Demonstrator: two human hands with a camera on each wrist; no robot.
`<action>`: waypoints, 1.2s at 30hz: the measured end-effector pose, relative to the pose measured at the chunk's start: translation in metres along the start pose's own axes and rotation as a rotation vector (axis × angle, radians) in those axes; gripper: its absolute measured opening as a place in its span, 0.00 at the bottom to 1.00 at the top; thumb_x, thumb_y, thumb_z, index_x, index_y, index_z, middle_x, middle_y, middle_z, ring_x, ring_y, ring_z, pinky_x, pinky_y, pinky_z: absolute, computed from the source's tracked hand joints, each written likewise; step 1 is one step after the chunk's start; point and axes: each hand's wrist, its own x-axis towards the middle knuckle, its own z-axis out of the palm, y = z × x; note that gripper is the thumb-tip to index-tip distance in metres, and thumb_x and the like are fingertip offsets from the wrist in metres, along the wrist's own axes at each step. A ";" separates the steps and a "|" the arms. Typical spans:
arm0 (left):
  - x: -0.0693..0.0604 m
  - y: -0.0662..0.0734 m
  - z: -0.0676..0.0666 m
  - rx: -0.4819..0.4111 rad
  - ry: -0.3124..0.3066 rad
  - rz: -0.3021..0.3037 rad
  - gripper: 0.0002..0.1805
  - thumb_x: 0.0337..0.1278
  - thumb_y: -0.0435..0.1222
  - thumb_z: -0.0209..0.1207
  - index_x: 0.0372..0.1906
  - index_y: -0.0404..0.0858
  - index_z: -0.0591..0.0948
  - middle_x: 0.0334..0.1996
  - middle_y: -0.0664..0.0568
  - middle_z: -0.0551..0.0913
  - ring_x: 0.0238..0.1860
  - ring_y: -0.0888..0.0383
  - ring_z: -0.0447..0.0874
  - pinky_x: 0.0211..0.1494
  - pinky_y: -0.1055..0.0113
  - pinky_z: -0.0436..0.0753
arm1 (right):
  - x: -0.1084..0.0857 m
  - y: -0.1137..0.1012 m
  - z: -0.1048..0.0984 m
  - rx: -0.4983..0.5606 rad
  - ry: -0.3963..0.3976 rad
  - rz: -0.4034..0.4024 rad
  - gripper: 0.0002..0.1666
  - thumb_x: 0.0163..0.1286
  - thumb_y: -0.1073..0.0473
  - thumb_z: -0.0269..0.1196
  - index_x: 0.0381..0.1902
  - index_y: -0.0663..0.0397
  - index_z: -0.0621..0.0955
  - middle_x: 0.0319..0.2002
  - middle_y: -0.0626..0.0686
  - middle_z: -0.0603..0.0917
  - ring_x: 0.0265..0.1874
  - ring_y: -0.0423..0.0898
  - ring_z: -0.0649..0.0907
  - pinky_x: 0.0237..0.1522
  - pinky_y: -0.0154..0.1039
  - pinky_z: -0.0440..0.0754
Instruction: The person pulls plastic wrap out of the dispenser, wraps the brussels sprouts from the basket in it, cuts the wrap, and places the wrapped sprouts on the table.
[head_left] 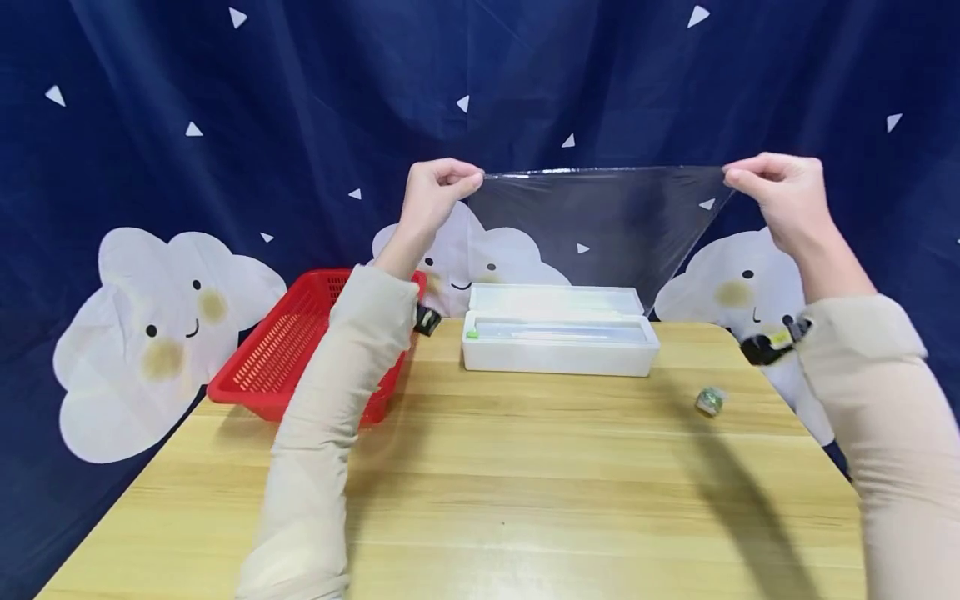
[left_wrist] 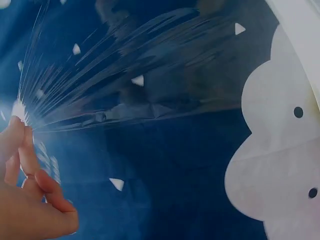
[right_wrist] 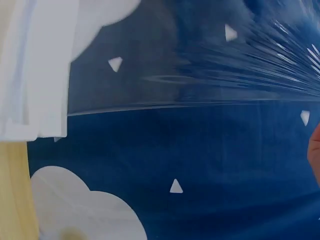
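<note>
Both hands up in front of the curtain [head_left: 360, 83], above the level of the desk [head_left: 540, 475]. Left hand [head_left: 435, 197]: thumb and finger pinching the left upper corner of a sheet of clear plastic wrap [head_left: 600, 208]. Right hand [head_left: 789, 198]: likewise pinching, at the right upper corner. Top edge of wrap runs taut and nearly level between the two; right edge slants down and inward to the right end of the white box [head_left: 555, 358].

Left wrist view: creases in the wrap fan out from the fingertips. Right wrist view: similar creases gather toward the right edge of frame (only a sliver of that hand shows here; its pinch is read from the head view).

Box sits near the far edge of the desk, lid [head_left: 555, 300] open at the back, a small green piece [head_left: 472, 334] at its left end. Red basket [head_left: 258, 398] to the left of the box, apart from it, partly hidden by the left sleeve [head_left: 315, 433]. Small greenish packet [head_left: 710, 401] on the desk to the right of the box and nearer the person; contents too small to identify
</note>
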 end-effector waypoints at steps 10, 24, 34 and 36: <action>-0.121 0.005 -0.032 0.190 -0.268 0.123 0.05 0.46 0.28 0.64 0.32 0.31 0.85 0.28 0.45 0.84 0.28 0.59 0.70 0.33 0.70 0.68 | -0.116 -0.016 -0.028 -0.205 -0.472 -0.260 0.09 0.54 0.82 0.58 0.25 0.69 0.82 0.30 0.48 0.80 0.31 0.38 0.76 0.31 0.22 0.71; -0.265 -0.034 -0.047 0.277 -0.554 0.339 0.07 0.34 0.29 0.68 0.25 0.41 0.85 0.22 0.60 0.80 0.30 0.66 0.67 0.33 0.73 0.68 | -0.231 0.004 -0.029 -0.331 -0.984 -0.298 0.19 0.49 0.73 0.65 0.35 0.45 0.81 0.25 0.42 0.74 0.25 0.31 0.73 0.25 0.23 0.67; -0.317 -0.082 -0.038 0.422 -0.746 0.255 0.04 0.41 0.37 0.66 0.27 0.46 0.86 0.26 0.67 0.81 0.31 0.72 0.64 0.35 0.82 0.64 | -0.286 0.050 -0.019 -0.567 -1.045 -0.360 0.16 0.44 0.69 0.68 0.27 0.41 0.82 0.22 0.35 0.70 0.25 0.24 0.67 0.26 0.14 0.62; -0.319 -0.085 -0.040 0.474 -0.812 0.212 0.04 0.45 0.39 0.65 0.30 0.48 0.86 0.30 0.68 0.82 0.32 0.72 0.64 0.36 0.81 0.63 | -0.294 0.059 -0.019 -0.591 -1.047 -0.359 0.18 0.40 0.71 0.68 0.27 0.42 0.82 0.23 0.35 0.70 0.25 0.24 0.68 0.26 0.14 0.62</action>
